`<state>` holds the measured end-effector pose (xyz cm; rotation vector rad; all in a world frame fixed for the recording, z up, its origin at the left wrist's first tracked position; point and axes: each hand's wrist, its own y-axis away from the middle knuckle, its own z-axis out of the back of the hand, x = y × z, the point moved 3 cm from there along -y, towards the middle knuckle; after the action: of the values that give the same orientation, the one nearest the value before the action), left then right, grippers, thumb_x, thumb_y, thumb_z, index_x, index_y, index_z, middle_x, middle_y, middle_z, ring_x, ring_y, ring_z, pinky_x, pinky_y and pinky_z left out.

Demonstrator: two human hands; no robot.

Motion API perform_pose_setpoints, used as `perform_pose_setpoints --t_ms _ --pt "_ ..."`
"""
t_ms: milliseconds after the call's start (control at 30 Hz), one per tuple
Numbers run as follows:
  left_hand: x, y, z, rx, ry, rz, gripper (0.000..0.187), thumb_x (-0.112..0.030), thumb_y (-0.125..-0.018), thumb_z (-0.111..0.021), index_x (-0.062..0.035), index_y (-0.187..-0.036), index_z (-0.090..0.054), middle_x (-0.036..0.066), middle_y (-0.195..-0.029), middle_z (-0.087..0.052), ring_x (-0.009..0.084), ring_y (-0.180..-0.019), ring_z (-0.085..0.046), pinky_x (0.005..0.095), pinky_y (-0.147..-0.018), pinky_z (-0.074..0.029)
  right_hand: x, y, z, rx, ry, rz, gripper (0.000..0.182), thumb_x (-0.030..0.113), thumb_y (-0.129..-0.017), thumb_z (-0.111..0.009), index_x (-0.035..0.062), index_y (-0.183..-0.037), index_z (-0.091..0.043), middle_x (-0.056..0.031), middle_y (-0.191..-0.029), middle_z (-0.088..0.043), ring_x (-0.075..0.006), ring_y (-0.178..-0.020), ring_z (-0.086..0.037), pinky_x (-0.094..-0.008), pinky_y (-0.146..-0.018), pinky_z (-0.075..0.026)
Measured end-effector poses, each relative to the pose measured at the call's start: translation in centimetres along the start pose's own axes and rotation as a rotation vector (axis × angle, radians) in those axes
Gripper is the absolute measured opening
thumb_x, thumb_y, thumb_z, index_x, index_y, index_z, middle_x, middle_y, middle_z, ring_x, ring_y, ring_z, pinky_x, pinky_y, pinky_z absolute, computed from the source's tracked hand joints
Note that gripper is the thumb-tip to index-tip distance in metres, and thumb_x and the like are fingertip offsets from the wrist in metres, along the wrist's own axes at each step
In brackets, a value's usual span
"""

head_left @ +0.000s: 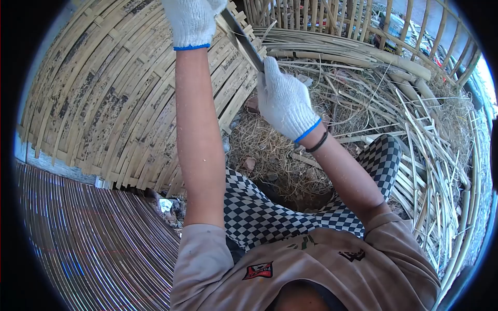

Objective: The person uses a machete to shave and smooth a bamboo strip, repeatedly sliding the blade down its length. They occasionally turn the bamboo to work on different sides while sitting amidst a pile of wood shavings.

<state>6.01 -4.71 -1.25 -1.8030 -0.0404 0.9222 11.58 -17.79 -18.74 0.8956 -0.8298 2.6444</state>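
My right hand (287, 101), in a white knitted glove with a blue cuff, is closed around the lower end of a long, dark, flat blade (243, 41). The blade slants up and left toward my left hand (194, 23), gloved the same way, at the top edge of the view. Most of its fingers are cut off by that edge, so what it holds cannot be made out. Pale bamboo shows close along the blade's left side. Beneath my left hand and forearm spreads a large woven bamboo panel (119, 98), with dark blotches on its slats.
Loose bamboo strips (415, 171) lie along the right, with thicker poles (399, 63) behind. A bamboo slat fence (332, 18) runs across the top. Dry shavings (280, 155) cover the ground before my checkered knees. At lower left is a ribbed, striped surface (98, 238).
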Motion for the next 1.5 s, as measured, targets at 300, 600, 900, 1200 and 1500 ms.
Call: perform_pose_setpoints --t_ms 300,600,900,1200,1500 --pt "-0.8 0.7 1.0 0.08 0.018 -0.021 0.045 -0.049 -0.107 -0.051 -0.0181 -0.076 -0.041 -0.005 -0.054 -0.03 0.0098 -0.04 -0.026 0.0292 -0.038 -0.022 -1.3 0.6 -1.2 0.026 -0.085 -0.023 0.02 0.02 -0.102 -0.052 0.0038 -0.111 -0.047 -0.0266 -0.077 -0.068 -0.0484 -0.071 -0.067 -0.0566 -0.065 -0.053" --pt "-2.9 2.0 1.9 -0.142 -0.185 0.045 0.058 -0.044 -0.109 -0.042 -0.0201 -0.059 -0.025 -0.004 -0.052 -0.019 0.0129 -0.046 -0.013 0.0309 -0.042 -0.016 -1.4 1.4 -6.2 -0.055 -0.158 -0.035 0.02 0.018 -0.099 -0.055 0.0031 -0.11 -0.048 -0.0218 -0.07 -0.065 -0.0451 -0.071 -0.068 -0.0532 -0.063 -0.053" --pt "-3.6 3.1 2.2 -0.137 -0.266 -0.01 0.058 -0.044 -0.108 -0.041 -0.0196 -0.058 -0.025 -0.003 -0.051 -0.02 0.0133 -0.045 -0.014 0.0301 -0.042 -0.014 -3.8 1.5 -7.3 0.044 -0.07 -0.029 0.023 0.008 -0.089 -0.059 -0.0004 -0.109 -0.049 -0.0206 -0.075 -0.071 -0.0394 -0.073 -0.073 -0.0497 -0.061 -0.056" --pt "-3.8 3.1 2.1 -0.049 -0.19 0.058 0.059 -0.047 -0.107 -0.042 -0.0203 -0.058 -0.025 -0.004 -0.051 -0.018 0.0129 -0.045 -0.011 0.03 -0.042 -0.015 -6.9 1.8 -10.9 0.053 -0.133 -0.104 0.027 0.01 -0.089 -0.059 0.001 -0.113 -0.05 -0.0211 -0.081 -0.072 -0.0409 -0.077 -0.073 -0.0489 -0.064 -0.057" --pt "-4.1 4.3 1.7 -0.031 -0.164 0.049 0.061 -0.056 -0.104 -0.046 -0.0204 -0.059 -0.025 -0.005 -0.05 -0.02 0.012 -0.044 -0.011 0.0312 -0.042 -0.011 -7.5 2.8 -12.0 0.034 -0.167 -0.078 0.02 0.018 -0.1 -0.056 0.0029 -0.11 -0.048 -0.0171 -0.071 -0.067 -0.0406 -0.067 -0.069 -0.0497 -0.053 -0.052"
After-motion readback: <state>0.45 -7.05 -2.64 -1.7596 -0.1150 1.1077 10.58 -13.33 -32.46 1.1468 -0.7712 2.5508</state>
